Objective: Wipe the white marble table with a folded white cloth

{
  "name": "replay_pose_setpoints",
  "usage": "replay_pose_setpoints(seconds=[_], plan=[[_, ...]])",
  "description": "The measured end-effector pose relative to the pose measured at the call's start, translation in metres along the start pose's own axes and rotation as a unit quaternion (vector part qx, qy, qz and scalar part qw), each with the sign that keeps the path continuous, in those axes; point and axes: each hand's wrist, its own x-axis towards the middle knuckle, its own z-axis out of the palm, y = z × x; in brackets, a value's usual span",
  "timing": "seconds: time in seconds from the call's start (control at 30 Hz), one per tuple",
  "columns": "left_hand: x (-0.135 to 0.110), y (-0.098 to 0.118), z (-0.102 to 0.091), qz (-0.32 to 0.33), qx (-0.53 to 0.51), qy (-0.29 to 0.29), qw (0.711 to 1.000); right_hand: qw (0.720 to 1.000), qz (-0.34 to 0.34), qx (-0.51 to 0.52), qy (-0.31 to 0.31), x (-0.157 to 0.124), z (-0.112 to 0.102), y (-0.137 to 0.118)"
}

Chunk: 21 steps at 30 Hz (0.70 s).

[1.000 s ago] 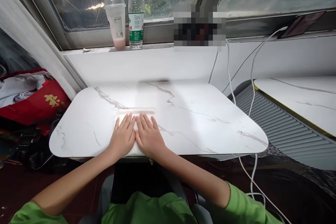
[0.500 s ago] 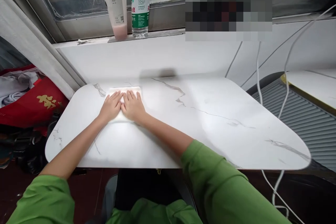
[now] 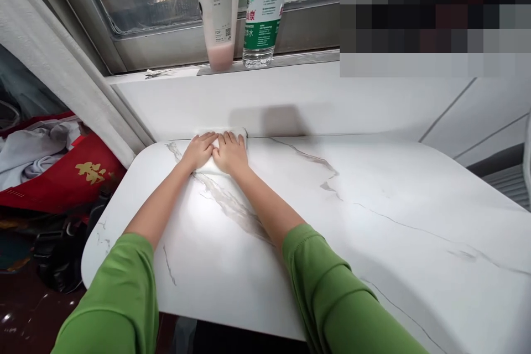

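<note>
A folded white cloth (image 3: 239, 134) lies at the back edge of the white marbled table (image 3: 332, 254), its far side up against the wall. Both hands press flat on it, side by side with thumbs close together. My left hand (image 3: 199, 150) covers the cloth's left part, fingers stretched forward. My right hand (image 3: 230, 152) rests on the right part, fingers also extended. Much of the cloth is hidden beneath the two hands.
On the window sill stand a plastic cup with pink drink (image 3: 219, 16) and a water bottle (image 3: 265, 16). A pale curtain (image 3: 62, 50) hangs at the left, beside a red bag (image 3: 62, 171) holding clothes. A blurred patch hides the upper right.
Both hands have pushed the cloth forward, away from me, to the table's back edge. The view has shifted closer, and more of the table's grey veining shows behind the hands.
</note>
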Motion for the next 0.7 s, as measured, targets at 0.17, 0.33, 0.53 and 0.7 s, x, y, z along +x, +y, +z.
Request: replay_pose_setpoints(seconds=[0.17, 0.33, 0.53, 0.7], plan=[[-0.014, 0.009, -0.001, -0.025, 0.024, -0.014, 0.999, 1.000, -0.013, -0.014, 0.005, -0.010, 0.001, -0.001], [-0.047, 0.022, -0.009, -0.038, 0.022, -0.036, 0.998, 1.000, -0.007, -0.023, -0.003, -0.044, -0.006, -0.018], [-0.127, 0.044, -0.023, -0.022, 0.019, -0.052, 0.998, 1.000, -0.008, -0.018, -0.006, -0.118, -0.020, -0.060], [-0.225, 0.055, -0.045, -0.043, 0.035, -0.038, 0.998, 0.998, -0.065, 0.003, -0.011, -0.184, -0.032, -0.116]])
